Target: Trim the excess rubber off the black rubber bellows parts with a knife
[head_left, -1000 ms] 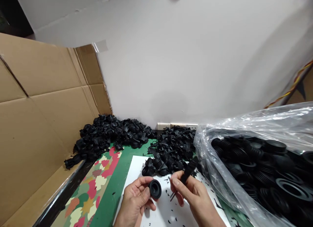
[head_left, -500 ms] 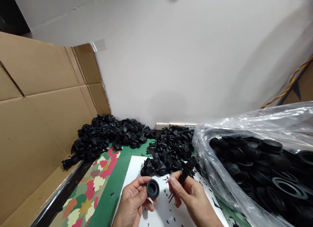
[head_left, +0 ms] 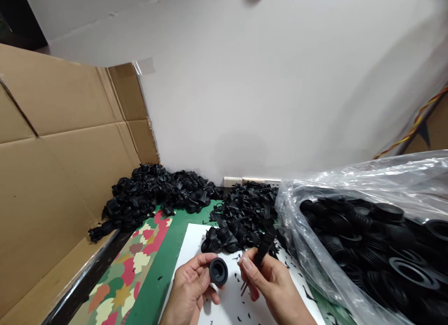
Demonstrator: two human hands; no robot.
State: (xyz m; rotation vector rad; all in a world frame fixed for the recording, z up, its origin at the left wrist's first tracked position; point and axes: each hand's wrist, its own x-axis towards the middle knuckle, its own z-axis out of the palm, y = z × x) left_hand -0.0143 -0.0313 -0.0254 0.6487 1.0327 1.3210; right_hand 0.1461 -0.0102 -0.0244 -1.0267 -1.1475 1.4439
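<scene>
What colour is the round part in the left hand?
Black: the round part in the left hand shows best in the head view.

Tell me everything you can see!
Round part: 1, black, left grip
Pronged tool: 1, black, right grip
Sheet: 1, white, below grips
Scraps: many, black, on sheet
Heaped pieces: many, black, back
Table: 1, green, underneath
Patterned cover: 1, multicoloured, left
Bag: 1, clear, right
Bagged parts: many, black, right
Cardboard: 1, brown, left
Strip: 1, cream, back
Cord: 1, red-yellow, right
Wall: 1, pale, behind
Left grip, right grip: 2, bare, bottom
</scene>
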